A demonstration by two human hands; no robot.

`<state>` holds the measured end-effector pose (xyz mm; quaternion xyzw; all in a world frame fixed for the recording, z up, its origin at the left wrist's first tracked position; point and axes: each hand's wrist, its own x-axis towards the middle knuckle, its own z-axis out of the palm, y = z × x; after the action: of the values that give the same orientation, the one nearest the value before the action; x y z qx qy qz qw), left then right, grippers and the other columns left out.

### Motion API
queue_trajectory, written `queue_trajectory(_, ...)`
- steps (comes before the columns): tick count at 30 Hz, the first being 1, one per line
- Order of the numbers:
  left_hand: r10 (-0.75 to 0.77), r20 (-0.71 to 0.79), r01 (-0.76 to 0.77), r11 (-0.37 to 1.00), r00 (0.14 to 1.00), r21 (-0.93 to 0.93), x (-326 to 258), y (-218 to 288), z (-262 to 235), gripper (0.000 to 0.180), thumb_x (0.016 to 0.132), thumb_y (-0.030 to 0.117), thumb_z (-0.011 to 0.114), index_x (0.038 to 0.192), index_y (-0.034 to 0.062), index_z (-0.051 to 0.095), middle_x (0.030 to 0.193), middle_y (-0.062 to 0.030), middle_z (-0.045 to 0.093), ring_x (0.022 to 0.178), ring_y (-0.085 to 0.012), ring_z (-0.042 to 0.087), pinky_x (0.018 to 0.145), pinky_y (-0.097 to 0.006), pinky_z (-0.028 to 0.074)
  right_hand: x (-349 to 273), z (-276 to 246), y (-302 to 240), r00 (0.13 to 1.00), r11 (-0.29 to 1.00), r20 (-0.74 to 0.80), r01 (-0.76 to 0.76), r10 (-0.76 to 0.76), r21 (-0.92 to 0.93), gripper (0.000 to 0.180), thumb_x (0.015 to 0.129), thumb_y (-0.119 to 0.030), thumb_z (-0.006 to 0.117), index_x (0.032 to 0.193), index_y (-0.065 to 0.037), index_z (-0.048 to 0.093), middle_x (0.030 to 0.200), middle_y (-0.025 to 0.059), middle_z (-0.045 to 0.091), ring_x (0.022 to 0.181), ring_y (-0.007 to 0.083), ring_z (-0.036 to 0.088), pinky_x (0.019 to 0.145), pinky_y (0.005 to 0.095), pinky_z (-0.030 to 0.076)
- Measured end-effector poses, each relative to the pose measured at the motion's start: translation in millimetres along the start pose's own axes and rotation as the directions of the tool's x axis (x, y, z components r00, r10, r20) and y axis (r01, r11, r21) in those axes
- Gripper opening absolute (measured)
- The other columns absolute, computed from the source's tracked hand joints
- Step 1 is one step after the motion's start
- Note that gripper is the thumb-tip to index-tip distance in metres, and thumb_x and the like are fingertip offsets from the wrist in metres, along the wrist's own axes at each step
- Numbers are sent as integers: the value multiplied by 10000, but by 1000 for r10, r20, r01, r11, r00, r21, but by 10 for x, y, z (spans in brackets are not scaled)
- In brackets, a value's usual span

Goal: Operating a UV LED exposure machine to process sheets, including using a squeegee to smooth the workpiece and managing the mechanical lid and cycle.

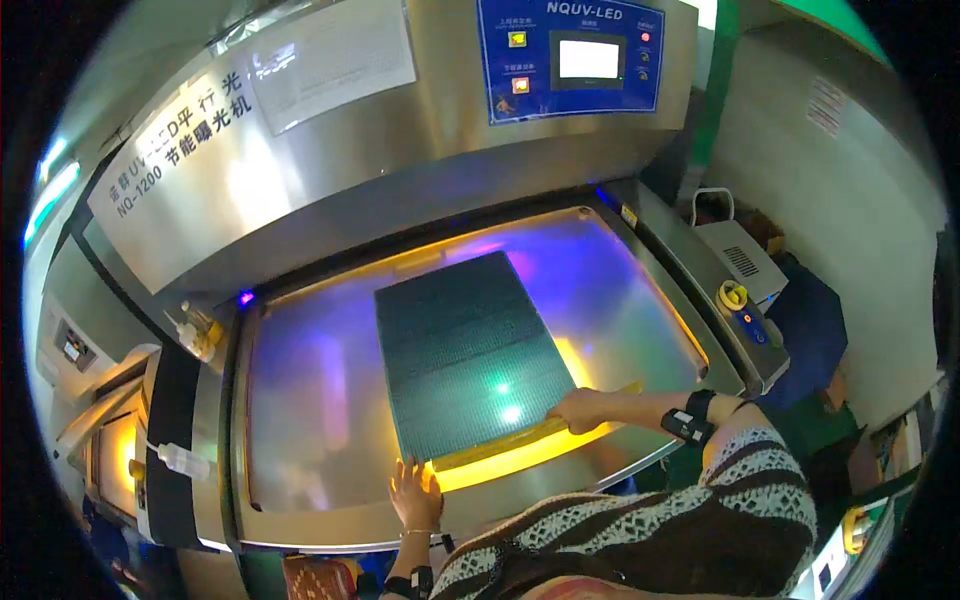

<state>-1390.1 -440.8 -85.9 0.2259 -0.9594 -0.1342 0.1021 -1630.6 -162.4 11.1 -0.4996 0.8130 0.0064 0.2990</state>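
A dark green rectangular panel [470, 345] with a fine grid pattern lies flat on the shiny bed [310, 400] of a machine. Along its front edge runs a narrow yellow strip [500, 445], with a bright yellow glow below it. By the panel's near left corner, my left hand [415, 495] rests with its fingers spread, holding nothing. My right hand [580, 410] is closed at the near right corner, over the yellow strip. Its fingertips touch the panel's edge, but what lies between the fingers is hidden.
The machine's raised steel hood [400, 170] carries a blue control panel [575, 60]. At the left stand small bottles [197, 335], with a white squeeze bottle [183, 461] lying nearer. A yellow-ringed knob [733, 297] and a grey-white box [740, 258] are at the right.
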Motion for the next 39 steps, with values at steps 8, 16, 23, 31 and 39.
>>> queue_trajectory(8, 32, 18, -33, 997, 999, 73, 24, -85, 3, 405, 806, 335, 516, 1169, 159, 552, 1335, -47, 406, 1292, -237, 282, 1021, -474, 247, 2, -45, -80, 1000, 999, -15, -24, 24, -31, 430, 678, -165, 540, 1106, -152, 576, 939, 150, 627, 869, 326, 594, 772, 440, 462)
queue_trajectory(16, 43, -1, -42, 996, 999, 83, 21, -70, 17, 401, 813, 309, 516, 1189, 172, 537, 1344, -44, 392, 1294, -241, 276, 1020, -471, 251, -38, 0, -141, 999, 998, -36, -31, 29, -57, 482, 672, -189, 567, 1154, -176, 550, 953, 134, 627, 849, 319, 597, 759, 442, 471)
queue_trajectory(23, 30, 8, -30, 995, 1000, 97, 36, -68, 40, 407, 801, 273, 529, 1192, 160, 535, 1344, -49, 396, 1284, -248, 296, 1012, -473, 264, -194, 256, -194, 994, 993, -108, -6, -7, -117, 553, 694, -210, 606, 1228, -190, 465, 987, 125, 599, 853, 317, 597, 728, 438, 482)
queue_trajectory(31, 18, -5, -18, 1000, 1000, 25, 95, -79, 9, 413, 788, 256, 519, 1191, 164, 525, 1323, -80, 419, 1260, -276, 325, 1009, -468, 265, -133, 423, -191, 969, 997, -246, -47, 31, -60, 530, 697, -169, 626, 1205, -181, 476, 1120, 109, 551, 929, 312, 573, 748, 423, 479)
queue_trajectory(39, 0, 44, -3, 998, 999, 60, 159, -66, -65, 405, 810, 271, 513, 1202, 170, 513, 1335, -64, 403, 1253, -276, 339, 1003, -475, 289, -174, 401, -190, 961, 996, -274, 14, -37, -83, 560, 649, -189, 670, 1179, -128, 500, 1130, 122, 557, 1002, 308, 550, 831, 415, 457)
